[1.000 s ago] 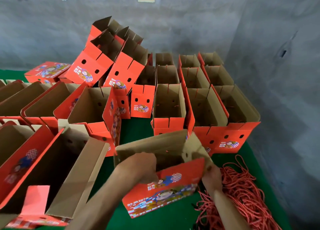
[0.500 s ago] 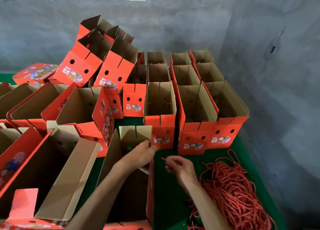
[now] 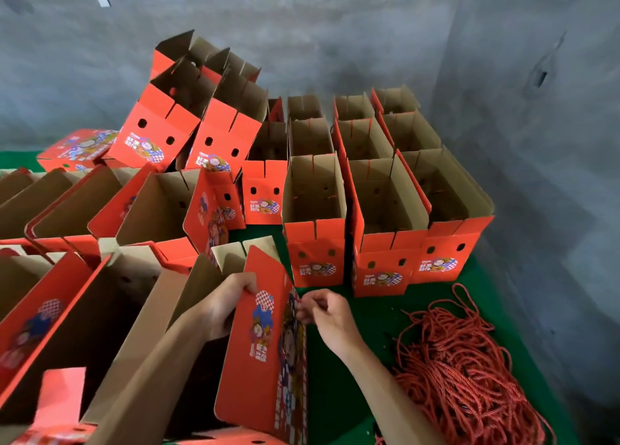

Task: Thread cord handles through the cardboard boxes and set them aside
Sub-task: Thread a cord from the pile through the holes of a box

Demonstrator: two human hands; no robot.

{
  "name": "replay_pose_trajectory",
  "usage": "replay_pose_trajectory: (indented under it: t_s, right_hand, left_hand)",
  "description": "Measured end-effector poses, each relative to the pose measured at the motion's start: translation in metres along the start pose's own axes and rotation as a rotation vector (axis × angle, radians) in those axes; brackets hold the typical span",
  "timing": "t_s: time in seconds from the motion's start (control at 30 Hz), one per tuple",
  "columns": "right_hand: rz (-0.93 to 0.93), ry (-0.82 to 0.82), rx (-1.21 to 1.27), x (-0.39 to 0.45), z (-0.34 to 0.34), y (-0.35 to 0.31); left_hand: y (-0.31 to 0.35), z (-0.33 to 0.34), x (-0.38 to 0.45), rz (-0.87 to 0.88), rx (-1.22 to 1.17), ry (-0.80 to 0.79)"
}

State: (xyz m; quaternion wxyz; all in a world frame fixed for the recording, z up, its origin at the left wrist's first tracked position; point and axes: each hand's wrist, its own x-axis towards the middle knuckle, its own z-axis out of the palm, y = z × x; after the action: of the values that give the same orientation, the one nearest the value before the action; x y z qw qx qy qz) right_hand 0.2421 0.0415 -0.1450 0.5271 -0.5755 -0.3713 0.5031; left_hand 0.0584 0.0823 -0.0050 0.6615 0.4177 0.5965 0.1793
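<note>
Cardboard box (image 3: 265, 354), red and printed, stands at about six o'clock on the green floor (image 3: 339, 370). Left hand (image 3: 224, 305) grips its upper flap edge, fingers curled over it. Right hand (image 3: 327, 313), at its three o'clock side, pinches a red cord end (image 3: 299, 299) against the box wall. Toward four o'clock lies the red cord pile (image 3: 459, 374).

Boxes (image 3: 315, 243) red-orange outside, plain brown inside, printed with blue, white, yellow cartoon and red-white checks. Cord pile (image 3: 469, 370) red with pale flecks. Floor covering (image 3: 335, 394) dark green. Walls (image 3: 369, 41) mottled grey.
</note>
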Motion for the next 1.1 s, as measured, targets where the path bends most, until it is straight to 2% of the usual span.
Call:
replay_pose_trajectory:
  t_s: [0.27, 0.43, 0.63, 0.7, 0.77, 0.83, 0.93, 1.1]
  right_hand:
    - [-0.070, -0.041, -0.180, 0.001, 0.006, -0.004]
    - [-0.112, -0.093, -0.442, -0.001, 0.008, -0.013]
    - [-0.347, -0.117, -0.754, 0.002, 0.010, -0.023]
    - [-0.367, -0.159, -0.710, 0.005, 0.010, -0.021]
    - [-0.347, -0.182, -0.645, 0.007, 0.007, -0.019]
    - [-0.355, -0.156, -0.672, 0.008, 0.004, -0.014]
    - [-0.389, -0.130, -0.753, 0.005, -0.001, 0.000]
    - [-0.282, -0.157, -0.625, -0.008, -0.010, 0.018]
  left_hand:
    - [-0.001, -0.006, -0.005, -0.001, 0.022, -0.004]
    - [0.000, -0.011, -0.004, -0.004, 0.037, 0.004]
    - [-0.002, -0.015, 0.001, 0.021, 0.088, -0.081]
    - [-0.001, -0.009, 0.002, 0.016, 0.052, -0.146]
    - [0.000, 0.001, 0.001, 0.006, 0.065, -0.106]
    - [-0.002, 0.014, 0.002, 0.072, 0.205, -0.009]
    - [-0.011, 0.030, 0.009, 0.169, 0.521, 0.035]
    - [-0.016, 0.046, 0.009, 0.183, 0.614, 0.024]
